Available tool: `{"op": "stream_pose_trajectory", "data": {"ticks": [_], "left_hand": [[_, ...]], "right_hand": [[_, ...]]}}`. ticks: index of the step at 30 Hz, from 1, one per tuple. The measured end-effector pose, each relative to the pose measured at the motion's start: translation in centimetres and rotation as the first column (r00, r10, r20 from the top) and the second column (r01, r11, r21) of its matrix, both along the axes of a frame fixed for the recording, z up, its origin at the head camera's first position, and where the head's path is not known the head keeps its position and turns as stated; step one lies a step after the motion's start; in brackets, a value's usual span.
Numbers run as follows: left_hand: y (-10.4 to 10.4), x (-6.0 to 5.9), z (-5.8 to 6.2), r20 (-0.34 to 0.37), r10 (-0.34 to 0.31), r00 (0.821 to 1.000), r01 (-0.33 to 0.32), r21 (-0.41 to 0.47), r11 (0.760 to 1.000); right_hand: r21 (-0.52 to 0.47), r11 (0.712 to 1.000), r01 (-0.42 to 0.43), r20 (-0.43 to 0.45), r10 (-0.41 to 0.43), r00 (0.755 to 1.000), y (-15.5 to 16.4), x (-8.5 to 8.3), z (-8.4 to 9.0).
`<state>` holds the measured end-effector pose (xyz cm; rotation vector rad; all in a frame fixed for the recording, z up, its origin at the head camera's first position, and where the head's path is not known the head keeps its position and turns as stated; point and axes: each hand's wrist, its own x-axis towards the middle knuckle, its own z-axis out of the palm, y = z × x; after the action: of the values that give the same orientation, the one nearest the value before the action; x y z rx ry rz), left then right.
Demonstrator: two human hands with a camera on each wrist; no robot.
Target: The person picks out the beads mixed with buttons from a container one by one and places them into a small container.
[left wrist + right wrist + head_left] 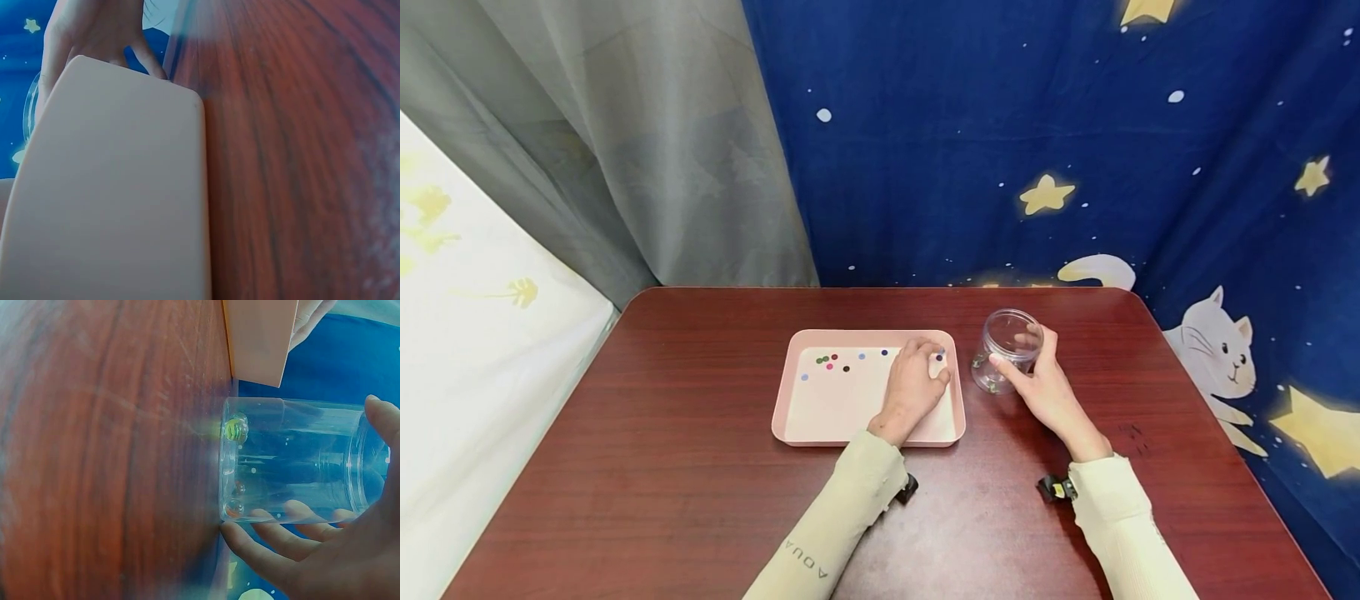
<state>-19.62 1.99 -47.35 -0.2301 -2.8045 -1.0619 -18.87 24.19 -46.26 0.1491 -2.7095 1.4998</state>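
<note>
While your right hand point(1047, 392) wraps thumb and fingers around the clear jar point(1006, 350) standing beside the pink tray point(790, 417), your left hand point(914, 385) rests curled over the tray's beads point(829, 360); its grip is hidden. Your sleeve point(820, 550) reads "AQUA".

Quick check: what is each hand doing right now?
Left hand: in the pink tray, fingers curled at the far-right beads; whether it pinches one cannot be told.
Right hand: holds the clear jar.
</note>
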Motion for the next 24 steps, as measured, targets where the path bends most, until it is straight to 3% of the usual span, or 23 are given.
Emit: {"op": "stream_pose_trajectory", "data": {"ticks": [10,24], "left_hand": [[-0.14,0.00,-0.23,0.037,-0.007,0.999,0.008,-0.028,1.000],[-0.21,0.25,-0.12,0.017,0.006,1.000,-0.004,-0.105,0.994]], "right_hand": [[0.001,1.000,-0.004,-0.007,0.004,1.000,0.06,-0.04,-0.11],[-0.009,1.000,-0.010,0.000,0.010,1.000,0.12,0.02,-0.08]]}}
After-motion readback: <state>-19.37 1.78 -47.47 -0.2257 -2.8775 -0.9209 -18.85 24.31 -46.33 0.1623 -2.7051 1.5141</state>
